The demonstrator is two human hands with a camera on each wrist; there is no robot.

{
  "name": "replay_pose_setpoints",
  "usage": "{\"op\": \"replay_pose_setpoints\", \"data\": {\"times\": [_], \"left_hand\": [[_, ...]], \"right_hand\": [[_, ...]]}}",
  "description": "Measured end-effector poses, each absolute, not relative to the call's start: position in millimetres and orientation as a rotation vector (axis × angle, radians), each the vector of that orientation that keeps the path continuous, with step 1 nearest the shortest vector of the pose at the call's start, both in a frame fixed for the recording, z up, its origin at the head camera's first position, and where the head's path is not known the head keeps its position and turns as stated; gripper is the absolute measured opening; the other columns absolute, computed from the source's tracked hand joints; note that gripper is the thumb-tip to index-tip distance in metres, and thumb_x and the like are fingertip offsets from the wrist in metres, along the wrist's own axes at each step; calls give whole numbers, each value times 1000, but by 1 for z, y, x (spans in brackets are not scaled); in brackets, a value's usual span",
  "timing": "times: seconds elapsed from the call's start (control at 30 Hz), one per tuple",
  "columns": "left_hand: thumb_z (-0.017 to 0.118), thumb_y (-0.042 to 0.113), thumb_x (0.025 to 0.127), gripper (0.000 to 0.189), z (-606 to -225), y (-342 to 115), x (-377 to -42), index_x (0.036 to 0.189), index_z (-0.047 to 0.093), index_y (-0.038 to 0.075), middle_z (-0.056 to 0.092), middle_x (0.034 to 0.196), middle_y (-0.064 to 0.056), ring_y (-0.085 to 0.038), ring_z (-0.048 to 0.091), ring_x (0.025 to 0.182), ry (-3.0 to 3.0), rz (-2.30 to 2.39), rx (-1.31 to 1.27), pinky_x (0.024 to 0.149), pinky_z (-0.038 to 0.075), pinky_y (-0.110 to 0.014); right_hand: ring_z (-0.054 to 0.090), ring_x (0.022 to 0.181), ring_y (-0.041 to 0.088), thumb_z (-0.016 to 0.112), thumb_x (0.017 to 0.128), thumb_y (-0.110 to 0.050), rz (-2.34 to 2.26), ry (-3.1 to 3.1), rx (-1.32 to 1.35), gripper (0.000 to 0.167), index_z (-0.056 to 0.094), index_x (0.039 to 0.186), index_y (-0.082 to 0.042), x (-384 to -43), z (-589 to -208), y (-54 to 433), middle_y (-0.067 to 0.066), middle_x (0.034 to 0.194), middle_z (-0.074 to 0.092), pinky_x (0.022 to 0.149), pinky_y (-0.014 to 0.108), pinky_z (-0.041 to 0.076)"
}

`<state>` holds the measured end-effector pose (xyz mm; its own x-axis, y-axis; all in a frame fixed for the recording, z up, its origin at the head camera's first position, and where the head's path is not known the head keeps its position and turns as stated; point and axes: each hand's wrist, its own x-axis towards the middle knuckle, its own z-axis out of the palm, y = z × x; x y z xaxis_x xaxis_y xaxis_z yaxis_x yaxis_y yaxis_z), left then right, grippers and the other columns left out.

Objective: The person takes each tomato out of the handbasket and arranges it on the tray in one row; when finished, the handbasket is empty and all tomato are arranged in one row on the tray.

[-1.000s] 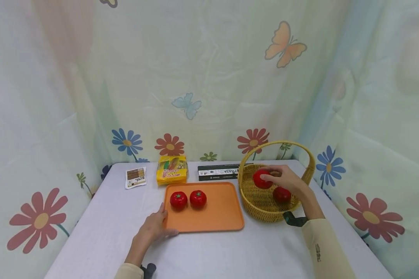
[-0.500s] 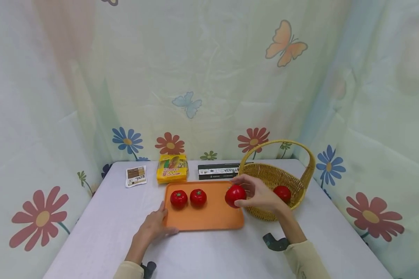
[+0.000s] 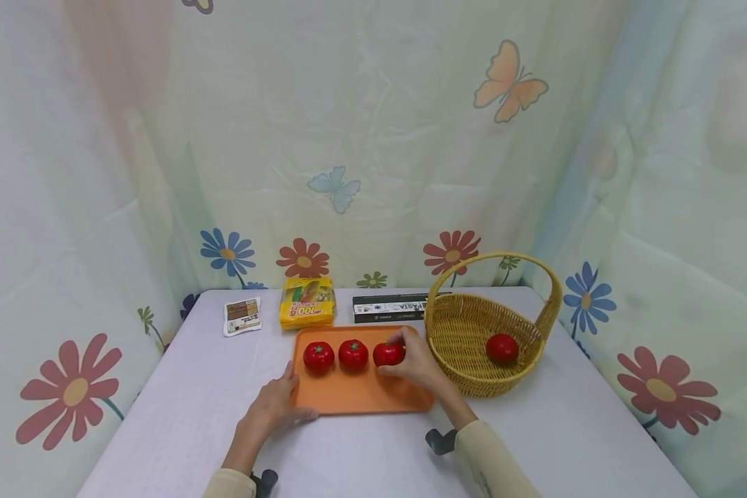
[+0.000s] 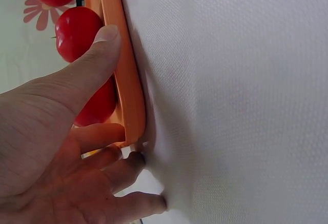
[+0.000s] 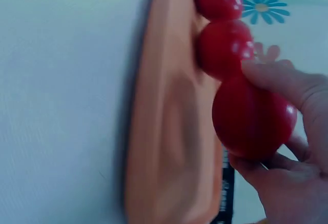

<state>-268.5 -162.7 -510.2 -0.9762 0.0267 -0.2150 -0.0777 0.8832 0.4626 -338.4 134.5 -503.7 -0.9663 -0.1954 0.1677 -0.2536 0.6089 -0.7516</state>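
Note:
In the head view my right hand (image 3: 414,361) holds a red tomato (image 3: 389,354) over the right half of the orange tray (image 3: 373,401). Thumb and fingers grip this tomato (image 5: 253,116) from both sides in the right wrist view. Two more tomatoes, one at the left (image 3: 319,357) and one in the middle (image 3: 353,355), sit on the tray, green stems up. My left hand (image 3: 275,404) rests against the tray's front left corner. In the left wrist view its thumb lies straight along the orange rim (image 4: 122,60), the other fingers at the side and down on the cloth.
A wicker basket (image 3: 467,384) with a tall handle stands right of the tray, one tomato (image 3: 502,349) inside. Behind the tray lie a yellow packet (image 3: 308,304) and a dark pasta box (image 3: 389,308). A small white and brown sachet (image 3: 243,317) is at the back left.
My right hand has lifted a tomato out of the basket and carried it left and down to the tray, beside the other two. The left hand has stayed at the tray corner.

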Motion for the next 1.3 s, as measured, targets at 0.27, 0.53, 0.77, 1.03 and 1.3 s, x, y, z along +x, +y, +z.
{"op": "replay_pose_setpoints", "data": {"times": [0.27,0.53,0.77,1.03,1.3], "left_hand": [[96,42,81,106,-513,-164,-270,160,44,-5,41,167,-29,-51,49,146,2838,718,-30,117,46,-62],[96,41,81,107,-510,-163,-270,161,42,-5,42,166,-29,-51,48,146,2836,735,-26,118,45,-62],[95,42,82,107,-511,-163,-268,162,41,-5,44,164,-30,-52,48,145,2827,722,-57,117,46,-63],[96,42,80,111,-517,-167,-264,162,40,-6,48,160,-32,-53,49,144,2812,733,-66,116,47,-64],[95,42,82,110,-514,-165,-269,163,38,-6,44,164,-30,-52,46,147,2824,746,-33,118,45,-63]], "right_hand": [[57,126,35,104,69,-11,1130,-2817,414,77,64,134,-4,-353,-520,125,14,128,59,112,58,53],[54,125,37,104,70,-12,1050,-2862,421,73,65,132,-8,-359,-521,116,13,124,51,111,59,53],[57,125,37,104,72,-15,1071,-2902,438,73,61,131,-8,-362,-522,114,14,128,55,107,57,57],[52,136,40,102,75,-19,1056,-2951,520,93,50,151,-4,-352,-518,113,20,147,51,114,61,51],[50,147,40,91,89,-37,888,-3166,773,86,49,160,-11,-321,-431,151,16,158,54,116,67,47]]}}
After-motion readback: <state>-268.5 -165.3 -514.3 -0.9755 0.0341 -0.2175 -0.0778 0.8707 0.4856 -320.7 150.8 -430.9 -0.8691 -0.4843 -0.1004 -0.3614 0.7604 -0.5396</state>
